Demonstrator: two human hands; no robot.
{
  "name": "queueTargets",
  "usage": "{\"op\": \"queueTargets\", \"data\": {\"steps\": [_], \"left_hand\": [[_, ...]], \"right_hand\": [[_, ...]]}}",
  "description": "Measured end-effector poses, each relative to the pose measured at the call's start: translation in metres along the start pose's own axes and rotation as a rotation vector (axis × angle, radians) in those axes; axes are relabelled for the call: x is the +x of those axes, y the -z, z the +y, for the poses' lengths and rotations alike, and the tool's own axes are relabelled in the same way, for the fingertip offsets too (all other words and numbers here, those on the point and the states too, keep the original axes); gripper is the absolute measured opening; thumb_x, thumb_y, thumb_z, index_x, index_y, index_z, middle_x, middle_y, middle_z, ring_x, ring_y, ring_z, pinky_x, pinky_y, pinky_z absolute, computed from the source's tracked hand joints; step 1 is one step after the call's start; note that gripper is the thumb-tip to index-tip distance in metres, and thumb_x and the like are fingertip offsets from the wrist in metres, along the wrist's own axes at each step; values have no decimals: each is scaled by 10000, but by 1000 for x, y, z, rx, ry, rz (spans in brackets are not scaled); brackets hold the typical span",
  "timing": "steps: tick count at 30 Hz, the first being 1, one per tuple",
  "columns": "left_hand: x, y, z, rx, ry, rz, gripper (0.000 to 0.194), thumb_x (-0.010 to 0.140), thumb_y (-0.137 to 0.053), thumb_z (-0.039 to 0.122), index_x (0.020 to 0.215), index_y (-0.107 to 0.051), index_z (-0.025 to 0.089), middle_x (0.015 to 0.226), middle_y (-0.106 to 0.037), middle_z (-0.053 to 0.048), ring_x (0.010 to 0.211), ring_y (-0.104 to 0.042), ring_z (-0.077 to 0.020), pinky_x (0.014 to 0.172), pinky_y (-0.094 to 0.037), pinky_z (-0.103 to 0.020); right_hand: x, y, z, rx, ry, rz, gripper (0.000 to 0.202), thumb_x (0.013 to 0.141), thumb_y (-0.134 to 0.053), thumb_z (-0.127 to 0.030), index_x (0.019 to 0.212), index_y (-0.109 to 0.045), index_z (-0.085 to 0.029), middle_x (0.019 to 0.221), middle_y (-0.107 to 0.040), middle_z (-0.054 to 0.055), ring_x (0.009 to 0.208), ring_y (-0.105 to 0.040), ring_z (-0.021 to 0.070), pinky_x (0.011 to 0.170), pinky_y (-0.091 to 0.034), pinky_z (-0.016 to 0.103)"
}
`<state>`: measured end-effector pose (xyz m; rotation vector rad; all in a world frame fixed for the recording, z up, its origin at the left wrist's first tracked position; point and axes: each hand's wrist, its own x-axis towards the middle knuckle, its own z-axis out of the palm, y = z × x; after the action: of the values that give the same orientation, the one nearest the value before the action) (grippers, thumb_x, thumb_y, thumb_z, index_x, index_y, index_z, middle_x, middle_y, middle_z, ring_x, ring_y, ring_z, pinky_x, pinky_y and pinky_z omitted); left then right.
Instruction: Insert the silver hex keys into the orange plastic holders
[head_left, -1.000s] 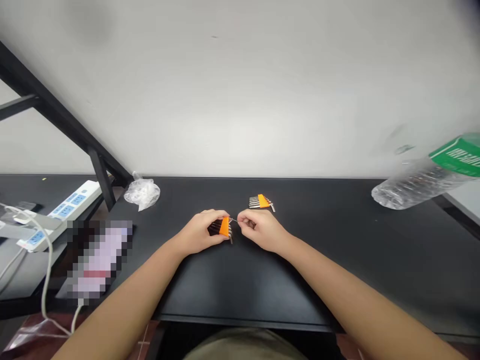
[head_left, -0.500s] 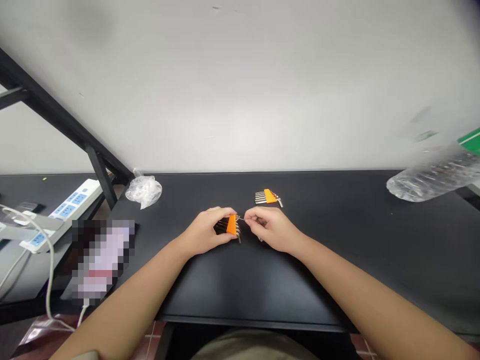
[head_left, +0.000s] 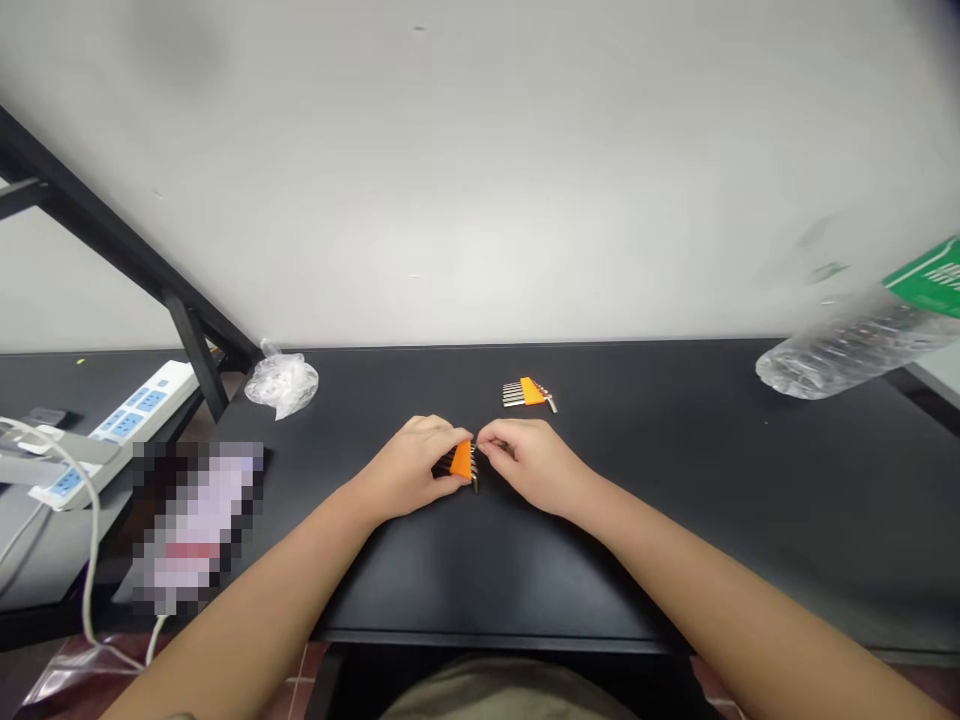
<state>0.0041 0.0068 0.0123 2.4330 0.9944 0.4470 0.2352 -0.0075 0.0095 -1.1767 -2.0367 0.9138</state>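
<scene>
My left hand grips an orange hex key holder between thumb and fingers, low over the black table. Dark keys run back from the holder into the palm, and their bent ends stick out on the right. Fingertips pinched together, my right hand is right up at those bent ends, on a thin hex key mostly hidden by the fingers. Behind the hands lies a second orange hex key holder with several silvery keys in it.
A crumpled clear plastic bag sits at the back left. Further left are a white power strip, cables and a blurred-out phone-like device. A large plastic bottle with a green label lies at the right. A wall borders the table's back.
My right hand has moved left to the holder, closing the gap across which the thin key showed. My left hand keeps its grip. The whole view has shifted slightly.
</scene>
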Motion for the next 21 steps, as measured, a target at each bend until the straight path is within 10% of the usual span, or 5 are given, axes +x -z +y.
{"op": "queueTargets", "data": {"steps": [10, 17, 21], "left_hand": [[-3, 1, 7, -209, 31, 86, 481, 791, -808, 332, 1249, -673, 278, 1218, -639, -77, 1147, -606, -249, 1013, -520, -393], [-5, -3, 13, -206, -40, 81, 472, 808, -798, 351, 1254, -667, 268, 1088, -686, -64, 1074, -610, -239, 991, -500, -401], [-9, 3, 11, -82, -51, 51, 530, 819, -779, 382, 1306, -619, 249, 1016, -694, -50, 965, -626, -222, 957, -484, -403]], "right_hand": [[10, 3, 22, 765, -182, -168, 352, 845, -770, -458, 987, -574, -202, 697, -588, -53, 511, -550, 102, 497, -480, 254], [7, -9, 13, 667, -239, -225, 305, 935, -648, -492, 941, -488, -233, 541, -515, -96, 430, -443, 104, 433, -376, 229], [5, 7, 17, 159, -51, 17, 229, 968, -591, -429, 888, -615, -215, 766, -613, 7, 635, -549, 144, 609, -459, 294]]}}
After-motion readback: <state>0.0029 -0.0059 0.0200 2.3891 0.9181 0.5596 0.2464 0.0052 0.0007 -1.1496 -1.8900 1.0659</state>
